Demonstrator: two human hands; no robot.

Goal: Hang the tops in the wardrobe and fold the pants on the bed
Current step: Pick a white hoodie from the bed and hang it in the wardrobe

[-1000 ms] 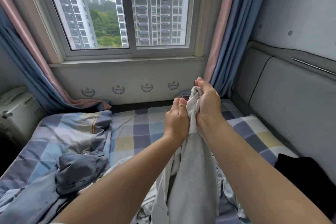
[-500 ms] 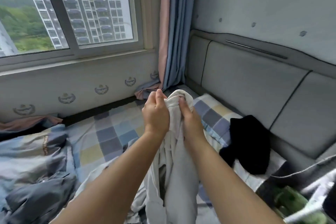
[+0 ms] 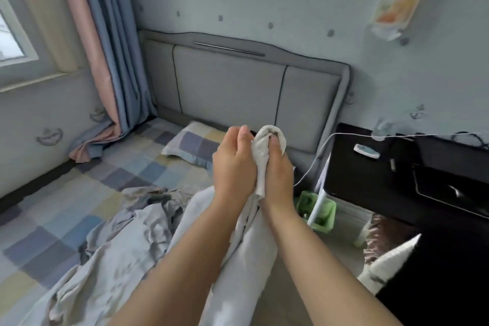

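Both hands, left hand (image 3: 234, 164) and right hand (image 3: 277, 169), grip one bunched pale grey garment (image 3: 267, 145) above the bed (image 3: 79, 193). Crumpled clothes (image 3: 127, 241) lie unsorted; nothing visibly folded or hung.

Green bin (image 3: 321, 213) beside black nightstand (image 3: 412, 180), grey headboard (image 3: 238, 90) behind

view swung right, window to headboard (image 3: 238, 90) | black nightstand (image 3: 412, 167) now visible

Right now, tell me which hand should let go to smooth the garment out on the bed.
Left, likely. The left hand is on the bed's side; the right hand pinches the garment's bunched top, nearer the nightstand.
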